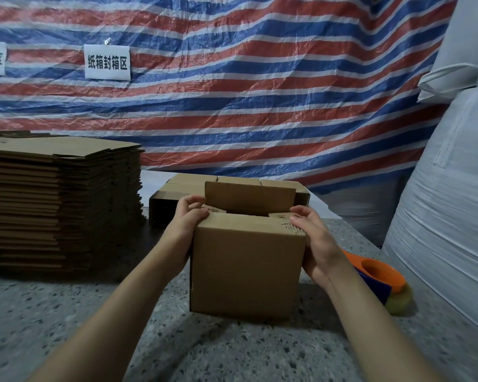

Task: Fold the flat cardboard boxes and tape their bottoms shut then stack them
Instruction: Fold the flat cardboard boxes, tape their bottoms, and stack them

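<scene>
box standing at table centre, far flap upright; left hand gripping its 10 o'clock corner | right hand gripping 2 o'clock corner | flat boxes stacking at 9 o'clock; tape dispenser lying at 3 o'clock

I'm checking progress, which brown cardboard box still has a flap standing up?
The brown cardboard box held between both hands: its far flap stands upright. The box behind it lies closed.

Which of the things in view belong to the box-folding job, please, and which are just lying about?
Job: box gripped by left hand and right hand; flat stack; finished boxes; tape dispenser.

Lying about: white sacks; striped tarp; wall signs.
</scene>
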Tool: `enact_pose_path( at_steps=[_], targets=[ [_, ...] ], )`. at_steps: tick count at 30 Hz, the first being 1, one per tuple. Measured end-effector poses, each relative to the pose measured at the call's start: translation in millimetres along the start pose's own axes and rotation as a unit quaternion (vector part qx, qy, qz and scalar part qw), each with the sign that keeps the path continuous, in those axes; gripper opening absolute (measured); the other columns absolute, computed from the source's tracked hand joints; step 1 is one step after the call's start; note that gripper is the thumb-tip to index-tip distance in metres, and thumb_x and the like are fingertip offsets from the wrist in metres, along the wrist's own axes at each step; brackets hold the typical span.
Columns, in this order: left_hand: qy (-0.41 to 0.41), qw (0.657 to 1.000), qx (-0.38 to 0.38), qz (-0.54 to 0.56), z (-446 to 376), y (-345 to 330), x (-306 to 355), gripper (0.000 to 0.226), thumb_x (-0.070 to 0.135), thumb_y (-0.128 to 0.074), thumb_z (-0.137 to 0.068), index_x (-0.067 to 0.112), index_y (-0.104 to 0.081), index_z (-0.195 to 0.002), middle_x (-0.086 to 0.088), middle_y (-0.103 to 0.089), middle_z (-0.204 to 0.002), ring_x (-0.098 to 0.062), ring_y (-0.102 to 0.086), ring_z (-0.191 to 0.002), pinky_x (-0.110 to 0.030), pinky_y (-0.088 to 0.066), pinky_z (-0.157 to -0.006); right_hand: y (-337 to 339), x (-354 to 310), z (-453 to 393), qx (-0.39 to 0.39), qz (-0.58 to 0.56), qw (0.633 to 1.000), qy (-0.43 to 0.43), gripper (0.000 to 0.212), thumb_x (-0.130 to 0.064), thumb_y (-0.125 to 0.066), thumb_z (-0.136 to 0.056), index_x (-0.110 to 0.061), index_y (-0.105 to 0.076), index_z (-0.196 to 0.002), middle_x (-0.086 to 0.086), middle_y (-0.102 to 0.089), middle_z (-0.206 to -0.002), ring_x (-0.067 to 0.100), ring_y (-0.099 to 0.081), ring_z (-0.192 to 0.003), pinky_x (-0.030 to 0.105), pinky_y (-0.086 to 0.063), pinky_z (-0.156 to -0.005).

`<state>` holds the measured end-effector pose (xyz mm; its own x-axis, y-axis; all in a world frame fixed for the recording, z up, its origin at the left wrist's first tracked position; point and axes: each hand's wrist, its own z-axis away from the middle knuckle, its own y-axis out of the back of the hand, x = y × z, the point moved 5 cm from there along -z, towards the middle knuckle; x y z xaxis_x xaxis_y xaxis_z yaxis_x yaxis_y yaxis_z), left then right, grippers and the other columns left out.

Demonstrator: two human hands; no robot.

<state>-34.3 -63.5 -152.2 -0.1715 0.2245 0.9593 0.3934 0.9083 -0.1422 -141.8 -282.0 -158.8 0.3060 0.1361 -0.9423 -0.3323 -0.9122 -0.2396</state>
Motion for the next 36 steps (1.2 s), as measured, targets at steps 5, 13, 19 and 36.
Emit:
enact_pose_path(
  at_steps=[5,13,19,36],
  targets=[
    [-0.053,0.997,-0.054,0.010,-6.8,-1.1,5.4,0.055,0.008,-0.049,-0.099,0.036,-0.034,-0.143,0.027,-0.049,-0.124,-0.001,-0.051,-0.116,-0.025,-0.045,-0.089,-0.8,-11.8,-2.5,-0.023,0.001,0.999,0.033,0.065,-0.001,-0.052,-0.099,-0.019,-0.028,-0.156,0.001,-0.043,-0.156,0.023,-0.051,-0.135,0.045,-0.044,-0.113],
    [-0.095,0.993,-0.063,-0.012,-5.5,12.4,8.8,0.046,0.014,-0.063,-0.093,0.041,-0.056,-0.129,0.009,-0.063,-0.120,-0.008,-0.061,-0.111,-0.021,-0.047,-0.088,-0.8,-20.3,0.6,-0.041,0.027,0.997,0.067,0.054,0.003,-0.052,-0.098,-0.028,-0.049,-0.141,0.007,-0.061,-0.132,0.021,-0.064,-0.117,0.037,-0.055,-0.095],
    [-0.072,0.996,-0.023,-0.040,-0.8,11.0,2.4,0.025,0.016,-0.059,-0.094,0.028,-0.078,-0.084,0.006,-0.071,-0.105,-0.021,-0.059,-0.109,-0.038,-0.044,-0.095,5.3,-14.1,1.1,0.003,0.087,0.992,0.089,0.021,-0.009,-0.058,-0.098,-0.021,-0.072,-0.107,0.003,-0.072,-0.108,0.020,-0.067,-0.104,0.032,-0.054,-0.084],
    [-0.148,0.755,-0.186,-0.612,8.7,-75.0,50.8,0.054,0.061,-0.031,-0.099,0.039,-0.036,-0.148,0.008,-0.042,-0.152,-0.017,-0.041,-0.137,-0.039,-0.035,-0.107,4.2,-17.4,-1.9,0.025,0.107,0.989,0.100,0.026,-0.005,-0.059,-0.096,-0.018,-0.077,-0.082,-0.003,-0.076,-0.090,0.013,-0.069,-0.088,0.029,-0.054,-0.077]
  ],
)
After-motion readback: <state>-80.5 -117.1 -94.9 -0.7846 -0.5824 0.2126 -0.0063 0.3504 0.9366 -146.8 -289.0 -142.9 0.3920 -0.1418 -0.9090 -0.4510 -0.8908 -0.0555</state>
